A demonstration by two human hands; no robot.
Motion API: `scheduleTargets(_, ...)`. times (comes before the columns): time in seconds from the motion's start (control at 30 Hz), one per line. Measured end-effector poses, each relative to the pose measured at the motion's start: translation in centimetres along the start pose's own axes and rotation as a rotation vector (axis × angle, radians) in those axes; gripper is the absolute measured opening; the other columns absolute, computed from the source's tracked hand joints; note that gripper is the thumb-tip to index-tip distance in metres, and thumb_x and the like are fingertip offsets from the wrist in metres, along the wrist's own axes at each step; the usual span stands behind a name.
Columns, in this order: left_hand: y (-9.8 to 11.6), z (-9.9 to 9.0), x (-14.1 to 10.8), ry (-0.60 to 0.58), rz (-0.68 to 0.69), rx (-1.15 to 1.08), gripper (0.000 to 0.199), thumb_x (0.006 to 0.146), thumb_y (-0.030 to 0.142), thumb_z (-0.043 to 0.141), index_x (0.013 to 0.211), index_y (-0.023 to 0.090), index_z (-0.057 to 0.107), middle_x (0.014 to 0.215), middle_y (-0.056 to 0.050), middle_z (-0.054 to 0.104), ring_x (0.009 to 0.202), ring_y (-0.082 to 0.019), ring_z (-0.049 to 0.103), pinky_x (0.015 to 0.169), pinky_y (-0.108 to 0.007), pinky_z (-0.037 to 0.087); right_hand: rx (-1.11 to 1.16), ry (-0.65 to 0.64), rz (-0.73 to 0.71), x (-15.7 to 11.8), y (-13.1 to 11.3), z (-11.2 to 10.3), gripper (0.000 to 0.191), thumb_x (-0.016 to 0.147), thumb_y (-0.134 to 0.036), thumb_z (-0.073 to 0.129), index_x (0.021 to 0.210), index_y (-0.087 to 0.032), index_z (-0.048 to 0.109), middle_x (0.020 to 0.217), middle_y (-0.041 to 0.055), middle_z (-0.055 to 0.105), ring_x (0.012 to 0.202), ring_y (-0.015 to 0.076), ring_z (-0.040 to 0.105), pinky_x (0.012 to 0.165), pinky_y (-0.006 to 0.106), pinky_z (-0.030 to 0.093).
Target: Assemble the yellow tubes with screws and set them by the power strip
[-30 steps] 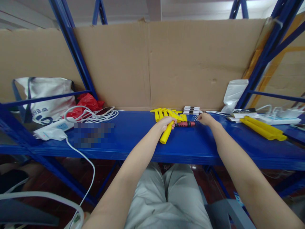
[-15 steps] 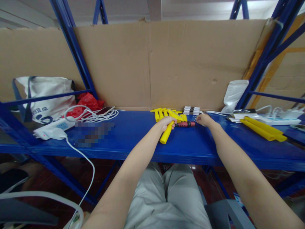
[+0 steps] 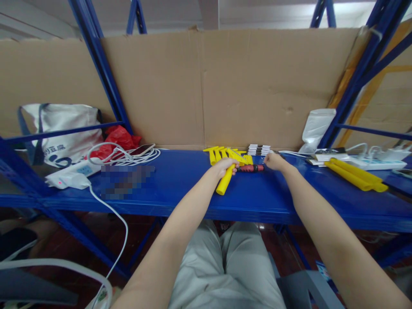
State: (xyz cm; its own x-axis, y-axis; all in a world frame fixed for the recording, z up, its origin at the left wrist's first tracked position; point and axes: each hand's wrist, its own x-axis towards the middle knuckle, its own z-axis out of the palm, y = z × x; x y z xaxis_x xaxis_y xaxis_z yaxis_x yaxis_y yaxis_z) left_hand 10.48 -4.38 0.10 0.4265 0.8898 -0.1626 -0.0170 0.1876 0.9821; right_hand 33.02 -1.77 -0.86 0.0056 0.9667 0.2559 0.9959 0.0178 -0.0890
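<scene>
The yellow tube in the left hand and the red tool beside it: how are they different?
The yellow tube is all yellow; the red tool is red and black. The left hand holds the yellow tube, while the red tool lies on the blue shelf. The yellow tube slants towards the person; the red tool lies sideways. Both are long.

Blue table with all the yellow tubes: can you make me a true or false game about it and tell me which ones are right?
1. The left hand is holding a yellow tube. True.
2. The red plastic bag is in the right hand. False: it is at the left side, next to the cloth bag.
3. The red and black tool lies on the blue table. True.
4. The two yellow tubes at the right are standing up. False: they are lying down, side by side.
5. The cloth bag has writing on it. True.
</scene>
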Motion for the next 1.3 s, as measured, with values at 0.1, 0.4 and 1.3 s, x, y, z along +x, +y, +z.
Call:
scheduleTargets(0.1,0.0,0.0,0.0,0.010,0.002,-0.001,0.011,0.081,0.005,0.044,0.078,0.015,0.049,0.050,0.005,0.045,0.033,-0.005,0.036,0.035,-0.017,0.028,0.234,0.076,-0.090,0.1,-1.1,-0.4,0.016,0.077,-0.013,0.051,0.076,-0.014,0.067,0.084,0.0088,0.071,0.078,0.0164,0.064,0.070,0.022,0.047)
scheduleTargets(0.4,0.3,0.5,-0.6,0.036,0.011,0.040,0.015,0.081,0.003,0.043,0.075,0.016,0.047,0.047,0.005,0.045,0.033,-0.005,0.038,0.036,-0.017,0.029,0.502,0.077,-0.368,-0.8,-5.2,-1.2,0.010,0.070,-0.016,0.056,0.064,-0.018,0.063,0.082,0.0026,0.068,0.083,0.0161,0.061,0.085,0.028,0.045)
scheduleTargets(1.3,0.7,0.3,-1.2,-0.040,0.086,-0.033,0.015,0.081,0.003,0.043,0.074,0.016,0.045,0.047,0.007,0.043,0.032,-0.003,0.034,0.036,-0.016,0.028,0.837,0.125,-0.097,-1.5,-6.7,0.0,0.026,0.076,-0.025,0.057,0.102,-0.018,0.055,0.114,0.0080,0.060,0.106,0.0182,0.055,0.091,0.032,0.043)
